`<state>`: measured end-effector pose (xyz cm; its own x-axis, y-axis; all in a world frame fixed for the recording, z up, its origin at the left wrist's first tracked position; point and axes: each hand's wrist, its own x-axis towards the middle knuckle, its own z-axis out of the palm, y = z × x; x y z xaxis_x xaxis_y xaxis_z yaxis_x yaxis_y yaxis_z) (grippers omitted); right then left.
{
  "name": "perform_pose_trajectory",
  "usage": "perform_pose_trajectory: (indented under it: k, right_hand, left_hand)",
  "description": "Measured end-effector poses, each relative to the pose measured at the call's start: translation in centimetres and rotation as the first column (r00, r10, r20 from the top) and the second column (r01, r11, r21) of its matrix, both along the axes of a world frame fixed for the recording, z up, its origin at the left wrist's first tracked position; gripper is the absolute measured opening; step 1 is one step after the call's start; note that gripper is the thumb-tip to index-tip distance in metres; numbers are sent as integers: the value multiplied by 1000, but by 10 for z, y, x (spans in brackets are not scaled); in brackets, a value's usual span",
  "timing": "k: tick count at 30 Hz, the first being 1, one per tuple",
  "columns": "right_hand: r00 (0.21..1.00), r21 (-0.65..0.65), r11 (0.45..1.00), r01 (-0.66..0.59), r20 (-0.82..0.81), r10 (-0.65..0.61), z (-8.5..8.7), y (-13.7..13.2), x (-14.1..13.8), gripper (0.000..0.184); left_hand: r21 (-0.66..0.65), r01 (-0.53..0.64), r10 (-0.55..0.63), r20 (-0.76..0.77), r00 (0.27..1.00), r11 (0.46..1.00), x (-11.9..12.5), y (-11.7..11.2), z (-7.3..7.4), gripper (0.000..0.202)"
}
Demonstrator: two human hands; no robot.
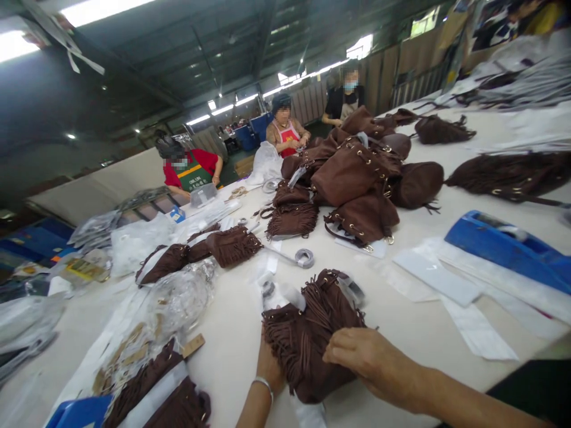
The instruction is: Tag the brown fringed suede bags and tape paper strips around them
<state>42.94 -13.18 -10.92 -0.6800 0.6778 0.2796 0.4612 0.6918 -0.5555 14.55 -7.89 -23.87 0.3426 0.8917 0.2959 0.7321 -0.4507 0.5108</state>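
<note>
Lying at the near edge of the white bench (232,345), a brown fringed bag (307,333) sits between both hands. The left hand (269,371) presses its side, fingers hidden, so its grip cannot be told; the right hand (361,356) lies on top, fingers curled onto the fringe.

Long white table (232,351), surface crowded. At the near edge lies a brown fringed bag (312,333), with a small grey tape roll (304,257) just beyond it. Mid-table, a heap of brown bags (357,178); loose fringed pieces (289,220) lie beside the heap and further left (232,244). Right side: blue tape dispenser (504,244), white paper sheets (437,276) beside and under it, and another fringed bag (513,175) beyond. Left side: crumpled clear plastic bags (178,297) and a fringed piece banded in white (156,392).
</note>
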Motion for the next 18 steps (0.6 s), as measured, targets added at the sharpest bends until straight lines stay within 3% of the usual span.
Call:
perform_pose_trajectory:
  k: [3,7,11,15,18]
  right_hand:
    - [998,-11,1000,8,-64,-9,0,1,-2,42]
    - [987,-3,1000,22,-158,-22,2,7,7,38]
    - [976,-9,998,66,-206,-66,-11,15,26,35]
    - [981,-33,999,29,-192,-35,-21,19,33,35]
    - [978,-28,1000,1,-209,-7,-11,17,23,34]
  left_hand:
    - [-13,15,-16,-90,996,1000,-8,-2,3,38]
    - [-16,10,-11,-63,998,1000,-7,-4,22,37]
    - [-39,-12,10,-41,999,999,0,-3,38,33]
    - [-68,-97,98,10,995,993,6,-5,38,32]
    - [-85,-161,167,66,984,983,6,-9,38,34]
